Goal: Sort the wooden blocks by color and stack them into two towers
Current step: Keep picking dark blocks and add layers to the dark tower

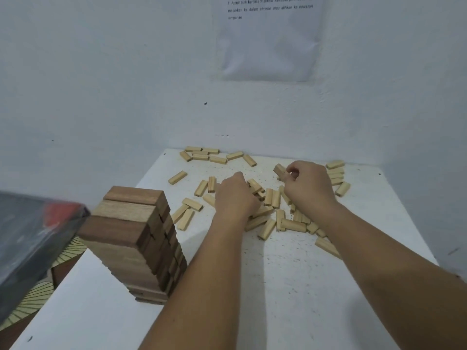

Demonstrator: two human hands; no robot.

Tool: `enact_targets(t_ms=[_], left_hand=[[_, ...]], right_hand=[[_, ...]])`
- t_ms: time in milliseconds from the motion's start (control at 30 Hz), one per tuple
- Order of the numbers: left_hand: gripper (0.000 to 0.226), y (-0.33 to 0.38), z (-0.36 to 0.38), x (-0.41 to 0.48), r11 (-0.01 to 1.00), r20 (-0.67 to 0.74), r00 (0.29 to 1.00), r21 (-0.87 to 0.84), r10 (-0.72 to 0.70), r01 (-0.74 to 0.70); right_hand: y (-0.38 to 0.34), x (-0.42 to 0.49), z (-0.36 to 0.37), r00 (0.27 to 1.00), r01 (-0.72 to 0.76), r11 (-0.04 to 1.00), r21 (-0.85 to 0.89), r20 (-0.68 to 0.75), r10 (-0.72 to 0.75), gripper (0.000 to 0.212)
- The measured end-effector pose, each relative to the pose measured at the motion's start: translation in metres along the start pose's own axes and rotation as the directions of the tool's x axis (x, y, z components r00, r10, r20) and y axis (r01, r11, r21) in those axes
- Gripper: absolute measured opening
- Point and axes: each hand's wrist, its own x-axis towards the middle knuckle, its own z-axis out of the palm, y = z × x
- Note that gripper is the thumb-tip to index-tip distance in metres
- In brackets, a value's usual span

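Right hand (309,184): pinching one block (280,170), upper centre.
Left hand (236,194): reaching into pale blocks (272,198); grip I cannot tell.
Handling: I am judging them light and stiff, best pinched across the long sides.

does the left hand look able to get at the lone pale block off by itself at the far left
Probably yes. The lone pale block lies flat and apart; only low loose blocks lie between it and the left hand, and the dark tower stands nearer the person, off that line.
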Motion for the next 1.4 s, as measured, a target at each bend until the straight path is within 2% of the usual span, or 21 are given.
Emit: enact_targets(t_ms=[100,167,300,367,433,533,667,733,800,900,967,1133,1400], left_hand=[[0.059,0.008,-0.005,-0.007,0.993,-0.033,0.999,0.116,0.006,-0.002],[0.073,0.018,-0.008,-0.015,0.964,-0.069,0.997,0.267,0.027,-0.008],[0.089,0.029,-0.019,-0.035,0.792,-0.068,0.991,0.608,0.116,-0.051],[0.089,0.031,-0.027,-0.046,0.739,-0.063,0.989,0.671,0.136,-0.059],[0.087,0.034,-0.035,-0.062,0.728,-0.06,0.985,0.681,0.161,-0.078],[0.078,0.044,-0.044,-0.097,0.779,-0.06,0.972,0.61,0.227,-0.144],[0.05,0.033,-0.048,-0.156,0.886,0.019,0.94,0.328,0.341,-0.328],[0.054,0.012,-0.053,-0.188,0.916,0.093,0.923,0.121,0.374,-0.383],[0.07,-0.014,-0.056,-0.216,0.92,0.173,0.907,0.009,0.384,-0.391],[0.097,-0.054,-0.053,-0.242,0.931,0.323,0.876,-0.049,0.358,-0.362],[0.103,-0.073,-0.05,-0.247,0.934,0.377,0.858,-0.064,0.349,-0.351],[0.1,-0.09,-0.052,-0.251,0.928,0.363,0.854,-0.11,0.372,-0.357],[0.097,-0.099,-0.052,-0.246,0.904,0.369,0.826,-0.127,0.425,-0.408]], right_hand=[[-0.004,-0.027,-0.007,0.999,-0.021,0.993,0.114,-0.022,0.023,0.036],[-0.003,-0.049,-0.012,0.999,-0.03,0.989,0.141,-0.028,0.035,0.038],[-0.004,-0.092,-0.023,0.993,-0.111,0.983,0.147,-0.029,0.116,0.036],[-0.009,-0.11,-0.032,0.986,-0.166,0.978,0.13,-0.002,0.167,0.033],[-0.014,-0.128,-0.041,0.98,-0.198,0.971,0.135,0.025,0.197,0.029],[-0.02,-0.155,-0.052,0.968,-0.25,0.942,0.222,0.085,0.237,0.023],[-0.022,-0.194,-0.068,0.944,-0.314,0.907,0.281,0.196,0.266,0.031],[-0.02,-0.216,-0.072,0.931,-0.337,0.902,0.271,0.242,0.275,0.036],[-0.019,-0.239,-0.074,0.921,-0.341,0.914,0.221,0.273,0.277,0.042],[-0.023,-0.27,-0.075,0.929,-0.305,0.936,0.178,0.272,0.251,0.042],[-0.031,-0.283,-0.074,0.937,-0.269,0.947,0.177,0.274,0.215,0.038],[-0.053,-0.294,-0.067,0.931,-0.201,0.973,0.111,0.33,0.155,0.038],[-0.059,-0.297,-0.057,0.923,-0.212,0.976,0.043,0.337,0.186,0.05]])
